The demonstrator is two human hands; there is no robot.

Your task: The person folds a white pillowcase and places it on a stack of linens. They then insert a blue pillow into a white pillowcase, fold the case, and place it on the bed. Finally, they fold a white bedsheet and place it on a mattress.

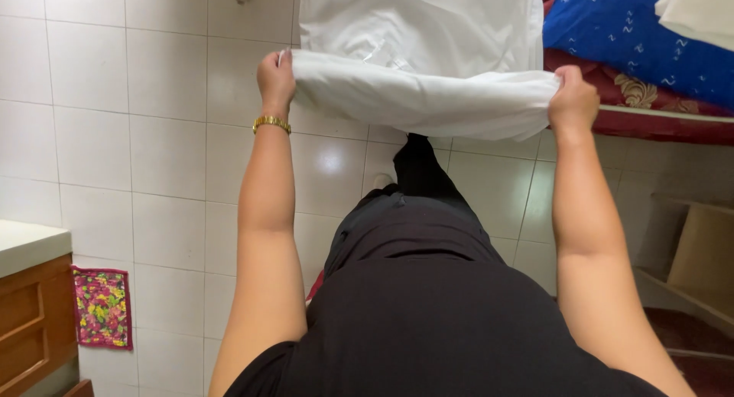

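Your grip is closed at both ends: left hand (275, 77) and right hand (572, 99) pinch a folded white cloth (428, 99) stretched over the tiled floor (153, 137), beside the bed's edge (650, 114); its top is cut off.

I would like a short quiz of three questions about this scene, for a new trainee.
1. True or false: both hands hold the white cloth.
2. Which wrist wears the gold bracelet?
3. What lies on the floor beside the wooden cabinet: A) a floral mat, B) a bucket?

Key:
1. True: left hand and right hand grip opposite ends.
2. Left.
3. A, the floral mat.
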